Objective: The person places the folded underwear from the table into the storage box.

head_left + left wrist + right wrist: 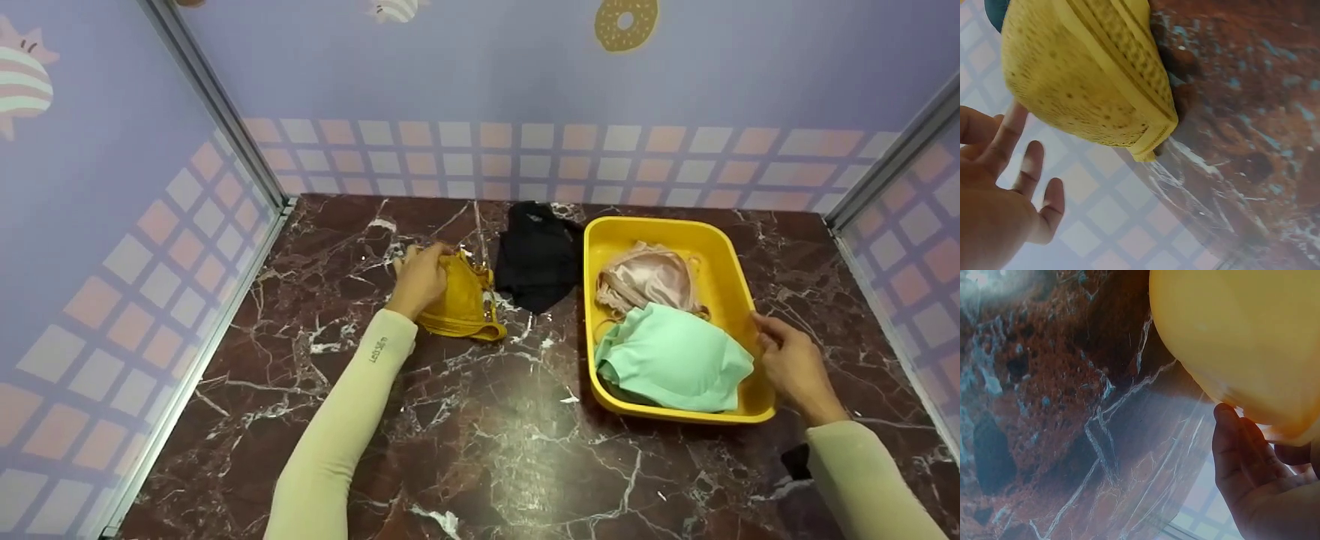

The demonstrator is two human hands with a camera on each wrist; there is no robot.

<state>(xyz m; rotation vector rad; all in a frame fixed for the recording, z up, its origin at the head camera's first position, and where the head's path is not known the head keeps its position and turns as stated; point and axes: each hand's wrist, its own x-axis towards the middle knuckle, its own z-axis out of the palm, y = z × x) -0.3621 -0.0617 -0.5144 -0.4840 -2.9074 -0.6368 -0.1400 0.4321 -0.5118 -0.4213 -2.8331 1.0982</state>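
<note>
My left hand [421, 281] pinches the upper edge of a mustard-yellow bra [459, 300] on the table. In the left wrist view, its dotted cup [1072, 84] stands raised, one fingertip goes behind it, and the other fingers are spread; the thumb's hold is hidden. My right hand [796, 367] grips the right rim of a yellow plastic tub [724, 300], thumb over the edge and fingers [1227, 439] against the outer wall. Inside the tub, a mint-green bra [679, 360] lies in front of a pale pink satiny bra [652, 277].
A folded black garment [538, 259] lies between the yellow bra and the tub. Some small black thing [796, 461] shows beside my right sleeve. Patterned purple panels [480, 82] wall in the dark red marbled table [480, 450] at the back and sides.
</note>
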